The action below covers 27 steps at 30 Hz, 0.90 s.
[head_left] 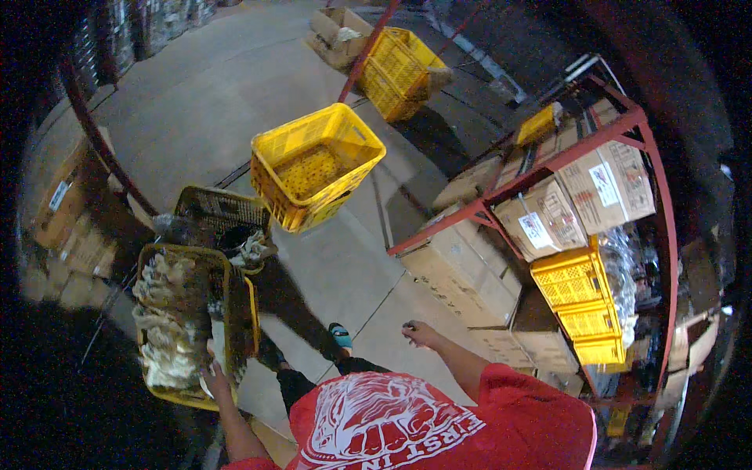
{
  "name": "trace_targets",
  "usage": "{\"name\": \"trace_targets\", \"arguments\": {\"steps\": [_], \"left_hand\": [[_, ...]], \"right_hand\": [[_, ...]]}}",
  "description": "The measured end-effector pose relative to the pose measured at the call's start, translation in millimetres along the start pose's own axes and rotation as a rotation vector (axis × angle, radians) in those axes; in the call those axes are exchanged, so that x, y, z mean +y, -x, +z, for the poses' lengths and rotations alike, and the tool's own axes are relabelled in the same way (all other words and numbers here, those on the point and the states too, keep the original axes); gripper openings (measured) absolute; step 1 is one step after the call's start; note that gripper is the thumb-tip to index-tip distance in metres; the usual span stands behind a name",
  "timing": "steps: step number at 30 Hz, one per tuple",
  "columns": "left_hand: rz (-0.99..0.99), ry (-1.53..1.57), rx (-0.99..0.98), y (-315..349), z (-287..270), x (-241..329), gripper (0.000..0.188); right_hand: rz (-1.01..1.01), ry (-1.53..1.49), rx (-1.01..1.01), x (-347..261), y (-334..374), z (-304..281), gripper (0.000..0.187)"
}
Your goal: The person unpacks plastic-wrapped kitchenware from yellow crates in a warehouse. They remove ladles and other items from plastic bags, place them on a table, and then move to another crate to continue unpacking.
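Observation:
My left hand [217, 382] is at the right side of a yellow crate [147, 270], its fingers stretched over the near right corner. Bundled pale, cream-coloured items [168, 321] fill that crate; their exact kind cannot be made out. Something whitish shows by the left fingers, too blurred to name. Out over the floor, to the right of my feet, my right hand [421, 334] has its fingers curled together. A small dark spot shows at those fingertips, and I cannot tell what it is.
An empty yellow crate [318, 166] stands ahead, beside a darker crate [223, 210] with cloth-like items. Farther off are stacked yellow crates [395, 74] and an open carton [338, 37]. On the right, a red metal rack [548, 168] holds cartons [605, 188] and yellow crates [576, 286].

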<state>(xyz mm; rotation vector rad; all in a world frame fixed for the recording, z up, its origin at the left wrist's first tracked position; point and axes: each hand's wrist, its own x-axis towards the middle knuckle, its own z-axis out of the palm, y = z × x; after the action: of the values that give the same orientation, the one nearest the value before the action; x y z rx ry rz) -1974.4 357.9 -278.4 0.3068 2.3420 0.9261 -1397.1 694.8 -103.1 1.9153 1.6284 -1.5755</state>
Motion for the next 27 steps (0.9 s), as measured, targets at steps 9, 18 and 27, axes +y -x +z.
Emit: {"name": "trace_targets", "arguments": {"steps": [9, 18, 27], "left_hand": [[-0.383, -0.064, -0.523, -28, 16, -28, 0.084], [-0.325, -0.24, -0.674, -32, 22, -39, 0.088], [-0.454, -0.302, -0.364, -38, 28, -19, 0.07]], "right_hand": [[0.26, 0.134, -0.126, 15, 108, 89, 0.053], [0.401, -0.083, 0.09, 34, 175, 81, 0.048], [0.209, -0.208, -0.004, 29, 161, 87, 0.041]]}}
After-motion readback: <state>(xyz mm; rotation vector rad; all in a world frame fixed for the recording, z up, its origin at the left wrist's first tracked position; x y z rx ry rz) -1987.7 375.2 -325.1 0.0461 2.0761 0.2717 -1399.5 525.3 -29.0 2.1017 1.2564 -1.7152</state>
